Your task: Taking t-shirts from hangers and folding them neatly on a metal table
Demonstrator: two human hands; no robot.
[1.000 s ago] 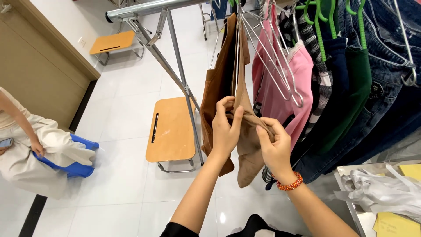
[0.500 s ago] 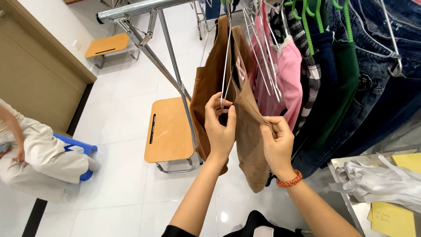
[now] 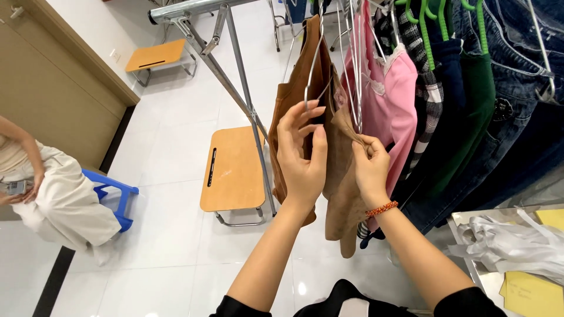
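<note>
Risen higher, left hand (image 3: 301, 154) and right hand (image 3: 369, 167) pinch brown garment (image 3: 338, 176).

- Setting is looking like a garment workroom or clothing sorting room, not a home.
- A metal clothes rack (image 3: 235, 88) is standing on the white tiled floor (image 3: 170, 235), carrying a dense row of garments: brown tops (image 3: 294, 100), a pink top (image 3: 399, 105), green knitwear (image 3: 476, 100), denim (image 3: 517, 70).
- Wire hangers (image 3: 352, 58) and green plastic hangers (image 3: 426, 29) are hanging packed together.
- Low wooden stools (image 3: 235, 170) with metal frames are standing beside the rack.
- A second person (image 3: 59, 194) is sitting on a blue stool (image 3: 114, 194) at the left edge.
- Clear plastic bags (image 3: 511, 246) and yellow paper (image 3: 529, 293) are lying on a surface at the lower right corner.
</note>
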